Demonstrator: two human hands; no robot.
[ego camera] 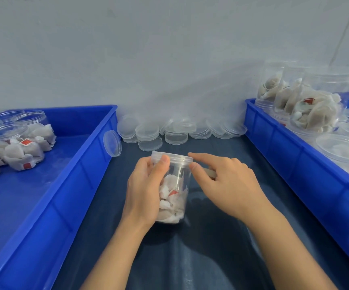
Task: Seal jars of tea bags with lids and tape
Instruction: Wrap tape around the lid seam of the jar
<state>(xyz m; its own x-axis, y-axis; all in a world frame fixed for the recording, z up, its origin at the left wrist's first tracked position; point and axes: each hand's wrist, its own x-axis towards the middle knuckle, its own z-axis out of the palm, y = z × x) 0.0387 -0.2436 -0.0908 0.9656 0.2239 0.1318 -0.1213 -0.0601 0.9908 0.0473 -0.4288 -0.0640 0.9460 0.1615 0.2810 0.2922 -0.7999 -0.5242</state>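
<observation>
A clear plastic jar [174,197] of tea bags stands on the dark table in the middle, with a clear lid [177,158] on top. My left hand [146,189] grips the jar from the left, its thumb lying up against the lid's rim. My right hand [223,185] is at the jar's right side; its thumb touches just below the lid, the forefinger points along the lid's rim, and the curled fingers hold a small beige thing, probably a tape roll [210,173], mostly hidden.
A heap of loose clear lids [179,130] lies against the back wall. The blue crate on the left [68,185] holds open jars of tea bags [20,141]. The blue crate on the right [295,164] holds lidded jars [316,105].
</observation>
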